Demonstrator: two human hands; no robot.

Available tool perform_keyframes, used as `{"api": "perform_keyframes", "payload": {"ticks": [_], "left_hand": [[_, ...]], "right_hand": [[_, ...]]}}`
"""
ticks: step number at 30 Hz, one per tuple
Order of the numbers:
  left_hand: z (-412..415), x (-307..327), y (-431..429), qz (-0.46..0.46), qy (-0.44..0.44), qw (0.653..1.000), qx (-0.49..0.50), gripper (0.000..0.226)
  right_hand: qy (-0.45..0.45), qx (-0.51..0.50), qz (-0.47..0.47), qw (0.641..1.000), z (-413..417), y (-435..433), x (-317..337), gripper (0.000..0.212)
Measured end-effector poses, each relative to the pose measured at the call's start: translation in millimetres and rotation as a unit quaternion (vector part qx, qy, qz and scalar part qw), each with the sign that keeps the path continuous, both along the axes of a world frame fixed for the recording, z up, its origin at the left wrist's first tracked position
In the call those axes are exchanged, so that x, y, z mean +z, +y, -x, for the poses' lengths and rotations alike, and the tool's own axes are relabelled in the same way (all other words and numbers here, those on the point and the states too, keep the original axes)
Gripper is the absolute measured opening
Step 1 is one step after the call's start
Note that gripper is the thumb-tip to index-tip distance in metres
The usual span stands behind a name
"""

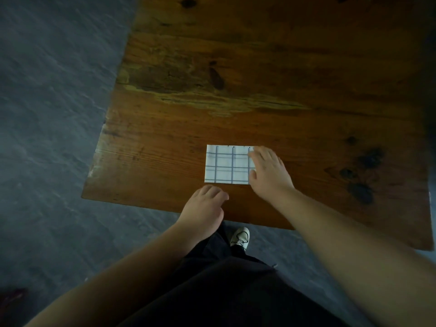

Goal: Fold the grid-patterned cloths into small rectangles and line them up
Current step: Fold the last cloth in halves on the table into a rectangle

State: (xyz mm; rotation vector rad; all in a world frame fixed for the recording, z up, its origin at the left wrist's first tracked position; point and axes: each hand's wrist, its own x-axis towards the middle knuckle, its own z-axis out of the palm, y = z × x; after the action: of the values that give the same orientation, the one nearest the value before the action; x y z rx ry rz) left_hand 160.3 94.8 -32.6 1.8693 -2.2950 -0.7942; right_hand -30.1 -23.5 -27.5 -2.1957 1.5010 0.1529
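Your dark trousers [224,291] filled the bottom, with one pale shoe [240,237] by the table [236,90] edge, too blurry to read any logo. The folded grid cloth [226,165] lay near the front edge. Your right hand [269,171] pressed flat-fingered on its right end, hiding that part. Your left hand [205,204] sat just beside its near edge, loosely curled and empty.

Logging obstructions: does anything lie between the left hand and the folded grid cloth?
Nothing visible: only bare brown wooden table separates the left hand from the white, blue-gridded folded cloth, whose right edge the right hand touches.
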Motion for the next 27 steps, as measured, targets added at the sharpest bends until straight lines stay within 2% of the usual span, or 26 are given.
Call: {"api": "perform_keyframes", "payload": {"ticks": [4, 7, 11, 17, 21, 24, 27], "left_hand": [[3.3, -7.3, -6.7, -0.003, -0.017, 1.000, -0.014, 0.042], [4.9, -9.5, -10.8, 0.005, -0.033, 0.999, -0.009, 0.043], [3.7, -10.1, -15.0, 0.005, -0.034, 0.999, 0.016, 0.048], [0.2, -9.3, -17.2, -0.025, -0.004, 1.000, 0.001, 0.050], [4.0, -10.2, -7.4, -0.025, -0.024, 0.999, -0.007, 0.055], [8.8, -9.8, 5.3, -0.015, -0.017, 1.000, 0.002, 0.063], [14.4, -12.2, 16.6, -0.008, -0.033, 0.998, -0.052, 0.074]], "right_hand": [[0.012, 0.002, -0.041, 0.999, -8.2, -32.5, -1.5, 0.062], [0.005, -0.003, -0.043, 0.999, 0.0, -29.4, -0.5, 0.059], [0.009, 0.000, -0.040, 0.999, 22.5, 7.2, -1.4, 0.055], [0.040, 0.006, -0.048, 0.998, 48.2, 88.6, 4.2, 0.051], [0.018, -0.002, -0.040, 0.999, 54.9, 122.8, -0.3, 0.049], [0.004, -0.021, -0.021, 1.000, 55.1, 125.6, -3.5, 0.055], [-0.001, 0.048, -0.028, 0.998, 49.0, 118.8, -7.5, 0.067]]}}
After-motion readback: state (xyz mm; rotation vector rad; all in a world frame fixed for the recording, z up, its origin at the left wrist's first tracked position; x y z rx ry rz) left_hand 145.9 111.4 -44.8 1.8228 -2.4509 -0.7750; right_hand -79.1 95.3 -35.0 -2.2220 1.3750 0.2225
